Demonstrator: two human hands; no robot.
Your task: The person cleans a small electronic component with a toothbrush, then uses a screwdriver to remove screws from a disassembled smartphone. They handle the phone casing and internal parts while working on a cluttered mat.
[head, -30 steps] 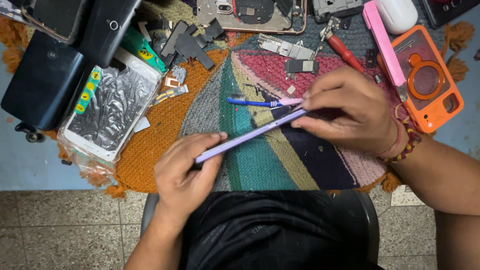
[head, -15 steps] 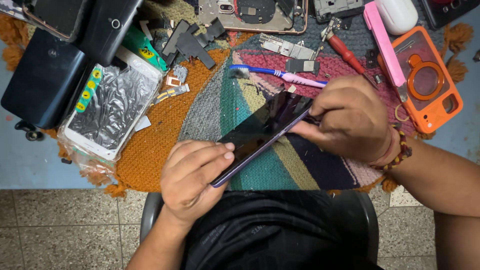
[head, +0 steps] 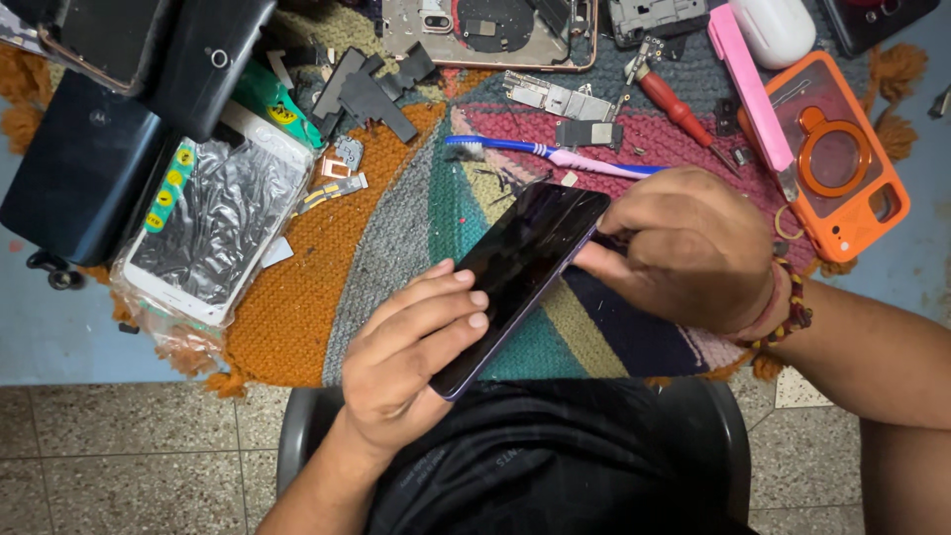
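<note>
Over the cluttered counter (head: 59, 337), I hold the phone (head: 520, 277) screen-up, left hand (head: 406, 372) gripping its lower end, right hand (head: 684, 248) fingers pinching its side edge, nothing pried yet.

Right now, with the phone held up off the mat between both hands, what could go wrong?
1. The dark phone is tilted in the air, gripped only at its edges by the left hand and right hand; it could slip and fall on the woven mat.
2. Its glass looks cracked, so pressing fingers may get cut or spread the cracks.
3. Small loose parts and a red screwdriver lie close by and could get knocked.
</note>
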